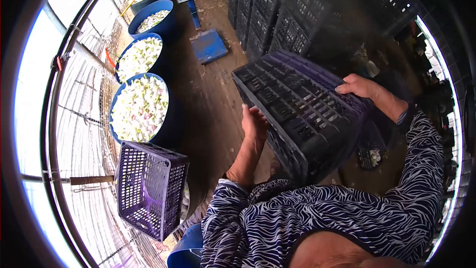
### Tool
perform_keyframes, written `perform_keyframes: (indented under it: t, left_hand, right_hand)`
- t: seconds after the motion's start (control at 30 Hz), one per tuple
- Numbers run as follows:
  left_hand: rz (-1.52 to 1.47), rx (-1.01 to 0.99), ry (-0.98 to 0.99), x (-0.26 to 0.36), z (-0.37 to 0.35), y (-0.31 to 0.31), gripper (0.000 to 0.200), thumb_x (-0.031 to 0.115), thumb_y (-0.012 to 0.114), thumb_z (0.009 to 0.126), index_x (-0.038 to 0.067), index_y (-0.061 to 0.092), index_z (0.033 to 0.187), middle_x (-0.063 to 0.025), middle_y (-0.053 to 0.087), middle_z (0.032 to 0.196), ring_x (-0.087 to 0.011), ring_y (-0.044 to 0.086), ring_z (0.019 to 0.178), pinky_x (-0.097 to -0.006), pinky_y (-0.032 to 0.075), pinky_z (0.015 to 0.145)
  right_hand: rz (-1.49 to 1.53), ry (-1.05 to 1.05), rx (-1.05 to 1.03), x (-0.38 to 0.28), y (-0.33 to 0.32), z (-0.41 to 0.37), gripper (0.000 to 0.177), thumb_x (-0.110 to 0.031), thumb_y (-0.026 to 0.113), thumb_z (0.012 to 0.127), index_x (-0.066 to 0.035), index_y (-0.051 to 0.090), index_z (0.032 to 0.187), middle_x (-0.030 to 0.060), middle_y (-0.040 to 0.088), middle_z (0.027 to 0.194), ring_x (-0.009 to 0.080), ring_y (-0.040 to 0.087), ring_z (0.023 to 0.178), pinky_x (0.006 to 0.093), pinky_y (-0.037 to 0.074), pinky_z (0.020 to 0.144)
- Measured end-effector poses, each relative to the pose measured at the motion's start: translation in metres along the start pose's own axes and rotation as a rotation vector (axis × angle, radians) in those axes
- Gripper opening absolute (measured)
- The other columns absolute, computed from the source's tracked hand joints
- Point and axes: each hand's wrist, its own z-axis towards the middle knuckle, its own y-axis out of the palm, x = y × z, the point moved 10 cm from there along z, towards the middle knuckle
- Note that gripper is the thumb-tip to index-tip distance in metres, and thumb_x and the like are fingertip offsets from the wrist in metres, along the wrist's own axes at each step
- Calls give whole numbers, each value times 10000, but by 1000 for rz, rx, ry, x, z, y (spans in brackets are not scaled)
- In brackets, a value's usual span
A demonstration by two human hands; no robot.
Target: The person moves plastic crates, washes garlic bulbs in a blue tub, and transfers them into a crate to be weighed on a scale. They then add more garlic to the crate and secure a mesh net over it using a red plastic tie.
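A black plastic crate [297, 114] is tilted in front of my body, its slatted side turned up. My left hand [255, 121] is at its left side, thumb raised and the other fingers partly hidden against the crate. My right hand [358, 87] grips the far right edge, where purple mesh [310, 72] shows along the crate. Whether the purple part is a second crate is blurred and hard to tell.
Blue tubs of white-and-green pieces [141, 109] line the left wall. A purple crate [151, 188] leans below them. Beyond stands a blue platform scale [209, 46]. Stacked black crates [292, 27] rise ahead; a small dark basket [366, 159] lies at right.
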Motion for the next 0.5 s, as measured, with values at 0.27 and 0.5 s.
perform_keyframes:
  t: [0.27, 0.5]
  left_hand:
    - [124, 122, 196, 99, -72, 43, 478, 359, 266, 959, -24, 504, 1118, -141, 578, 1044, -253, 590, 894, -351, 499, 791]
    - [101, 145, 342, 153, -123, 52, 456, 352, 292, 957, -20, 510, 1105, -121, 583, 1014, -227, 583, 872, -354, 476, 787]
  right_hand:
    - [109, -85, -24, -78, 31, 24, 222, -172, 590, 830, 45, 630, 858, 16, 615, 786, 72, 545, 703, 233, 443, 660]
    - [311, -104, 29, -130, 53, 23, 208, -122, 568, 822, 74, 621, 867, 58, 640, 814, 99, 587, 709, 230, 465, 683]
